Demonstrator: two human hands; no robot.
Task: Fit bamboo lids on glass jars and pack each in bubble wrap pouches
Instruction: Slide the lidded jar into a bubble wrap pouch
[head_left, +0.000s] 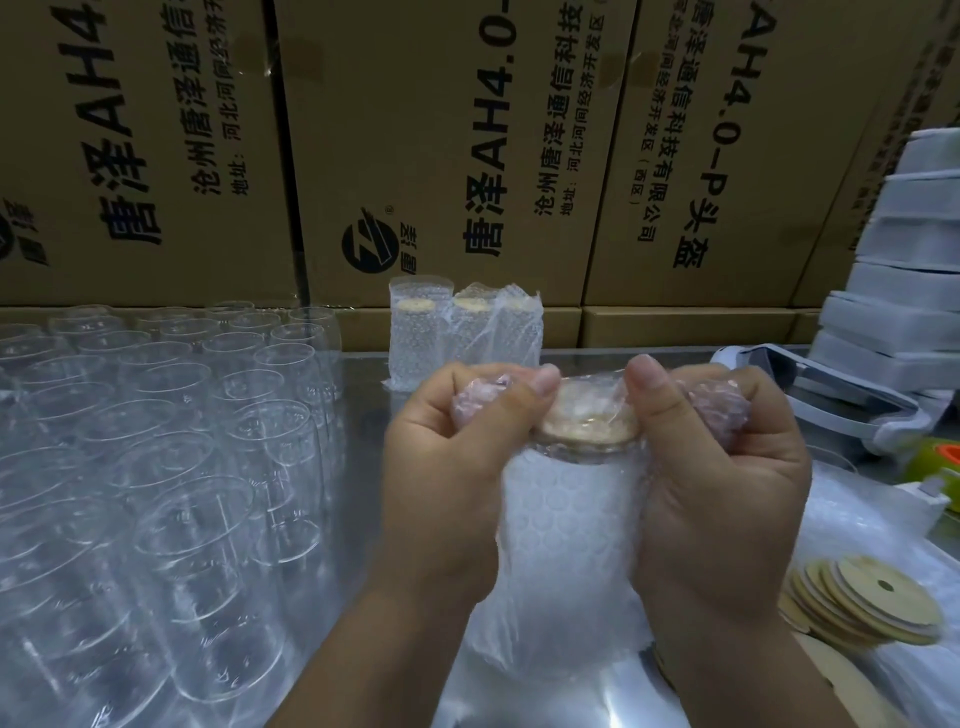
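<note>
While one lidded jar stands in a bubble wrap pouch at the desk's near centre, both hands grip the pouch's top: left hand bunches the left corner, right hand the right, with the thumbs beside the bamboo lid. Three packed jars stand farther back. Bare glass jars, too many to count, crowd the left. Loose lids lie near right, and cardboard boxes line the far side.
</note>
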